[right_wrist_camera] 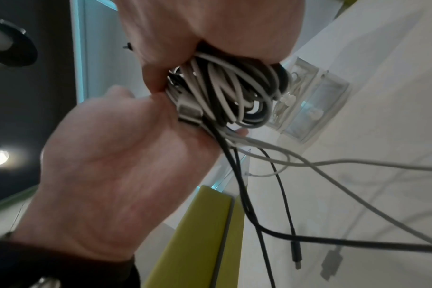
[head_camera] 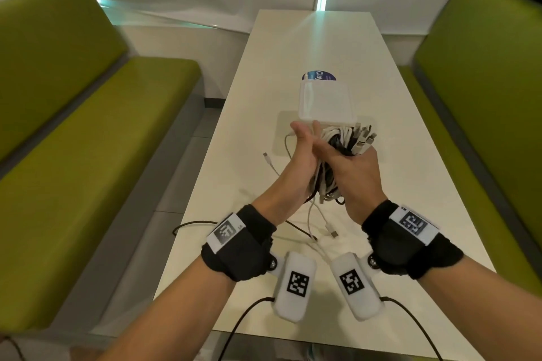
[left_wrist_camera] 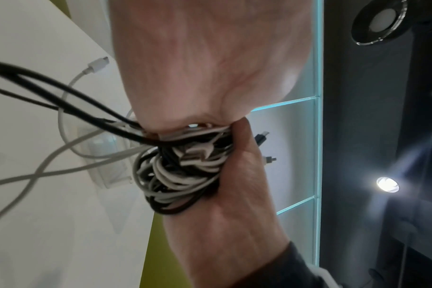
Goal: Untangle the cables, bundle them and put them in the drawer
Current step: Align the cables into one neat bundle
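Two hands: both up off the tabletop (head_camera: 293, 47), squeezing one coil of cables (head_camera: 337, 152) between them, just this side of the white box.
Left hand (head_camera: 296, 161): fingers look mostly straight, palm pressed flat on the coil's side, probably so the loops don't spring apart.
Right hand (head_camera: 355, 176): fingers curled round the coil, plug ends fanning out above it; I'd guess that's the grip doing the real holding.
Coil: mixed white and black loops, tight in the wrist views (left_wrist_camera: 185, 169), so the bundling looks mostly done.
Loose tails (head_camera: 319, 223): a few strands hang from the coil down to the tabletop, nearer the person than the white box, not wound in yet.
White box (head_camera: 325, 102): sits on the tabletop just beyond the hands. Could be the drawer, can't tell from here.
Watch out: letting go with either hand likely lets the coil unwind.
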{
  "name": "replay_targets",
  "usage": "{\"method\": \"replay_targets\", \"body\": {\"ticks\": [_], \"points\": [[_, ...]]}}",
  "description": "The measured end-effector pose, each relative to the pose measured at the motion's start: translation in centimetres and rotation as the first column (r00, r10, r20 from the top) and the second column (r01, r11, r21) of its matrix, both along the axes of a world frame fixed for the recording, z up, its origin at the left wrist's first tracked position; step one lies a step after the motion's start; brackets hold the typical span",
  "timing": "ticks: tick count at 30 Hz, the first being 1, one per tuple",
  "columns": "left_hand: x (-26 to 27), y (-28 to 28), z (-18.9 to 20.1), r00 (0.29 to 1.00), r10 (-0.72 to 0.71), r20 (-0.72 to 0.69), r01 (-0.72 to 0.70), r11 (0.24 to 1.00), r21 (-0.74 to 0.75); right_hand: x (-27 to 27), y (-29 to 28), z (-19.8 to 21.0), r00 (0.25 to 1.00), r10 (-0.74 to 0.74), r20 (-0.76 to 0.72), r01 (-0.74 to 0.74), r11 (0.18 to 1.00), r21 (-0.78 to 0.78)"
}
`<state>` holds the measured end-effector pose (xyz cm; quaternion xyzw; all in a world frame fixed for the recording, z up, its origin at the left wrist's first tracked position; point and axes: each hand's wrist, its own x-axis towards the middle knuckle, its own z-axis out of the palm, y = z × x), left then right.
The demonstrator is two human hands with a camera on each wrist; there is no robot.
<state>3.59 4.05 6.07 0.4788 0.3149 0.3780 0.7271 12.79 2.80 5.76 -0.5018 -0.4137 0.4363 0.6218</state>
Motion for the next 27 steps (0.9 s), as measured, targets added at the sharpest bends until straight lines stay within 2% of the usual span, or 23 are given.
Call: {"method": "replay_targets", "body": {"ticks": [3, 6, 7, 9, 11, 12, 16, 19, 22, 24, 27], "points": [[-0.5, 0.0, -0.1, 0.998, 0.035, 0.046, -0.034, 0.999, -0.02, 0.0, 0.3, 0.1, 0.999, 0.007, 0.048, -0.007, 1.0, 0.006], [-0.8, -0.1, 0.1, 0.998, -0.003, 0.071, 0.002, 1.0, 0.015, 0.3, 0.6, -0.2, 0.996, -0.005, 0.086, 0.005, 1.0, 0.001], [-1.1, 0.0, 0.0, 0.999, -0.009, 0.042, 0.008, 1.0, 0.03, 0.4, 0.7, -0.3, 0.995, -0.007, 0.096, 0.007, 1.0, -0.002], [-1.9, 0.0, 0.0, 0.99, -0.033, -0.135, 0.048, 0.993, 0.111, 0.5, 0.6, -0.3, 0.995, 0.015, 0.101, -0.014, 1.0, -0.013], [-2.5, 0.6, -0.9, 0.935, -0.05, -0.35, 0.136, 0.965, 0.225, 0.6, 0.3, 0.0, 0.996, 0.063, 0.07, -0.063, 0.998, -0.009], [-2.9, 0.8, -1.4, 0.912, -0.054, -0.406, 0.17, 0.952, 0.256, 0.6, 0.1, 0.0, 0.996, 0.079, 0.049, -0.079, 0.997, -0.008], [-3.4, 0.5, -3.0, 0.903, -0.152, -0.402, 0.281, 0.917, 0.284, 0.8, -0.3, 0.0, 0.987, 0.132, -0.087, -0.135, 0.99, -0.033], [-4.1, -0.1, -1.9, 0.834, -0.176, -0.523, 0.353, 0.899, 0.261, 1.1, -0.7, -0.1, 0.959, 0.229, -0.169, -0.243, 0.968, -0.065], [-5.2, -0.2, -0.8, 0.762, -0.351, -0.543, 0.505, 0.848, 0.16, 2.0, -1.0, 0.2, 0.904, 0.337, -0.263, -0.366, 0.928, -0.066], [-6.0, -0.3, -0.8, 0.675, -0.412, -0.612, 0.574, 0.814, 0.085, 2.5, -1.0, 0.4, 0.89, 0.372, -0.262, -0.399, 0.915, -0.055], [-6.9, -0.6, -1.5, 0.585, -0.352, -0.731, 0.614, 0.78, 0.116, 2.9, -0.8, 0.2, 0.914, 0.372, -0.162, -0.384, 0.922, -0.043]]}}
